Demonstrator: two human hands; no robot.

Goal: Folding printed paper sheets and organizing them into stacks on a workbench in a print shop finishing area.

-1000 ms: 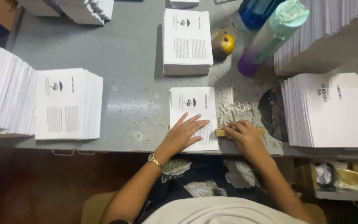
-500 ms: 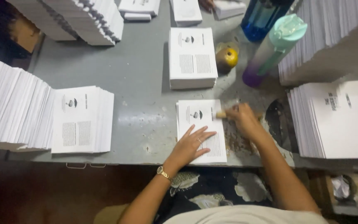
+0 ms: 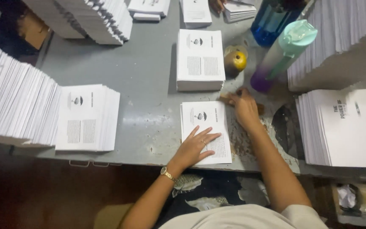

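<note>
Pressing flat, the left hand (image 3: 196, 146) is spread open on the lower half of a folded white sheet (image 3: 205, 130) lying at the lower centre of the frame on the grey table (image 3: 145, 101); nothing is gripped, the fingers simply laid out, a ring seen on one and a gold watch (image 3: 167, 174) worn at the wrist. At the sheet's upper right corner, the right hand (image 3: 244, 107) is closed around a small wooden block (image 3: 225, 98), its grip tight on it. Just above, a neat stack of folded sheets (image 3: 200, 59) is seen, with a yellow ball-shaped thing (image 3: 235, 62) beside it and two bottles (image 3: 281, 53) in the upper right. Further piles are ranged at the left (image 3: 87, 116) and right (image 3: 346, 127) edges.
</note>
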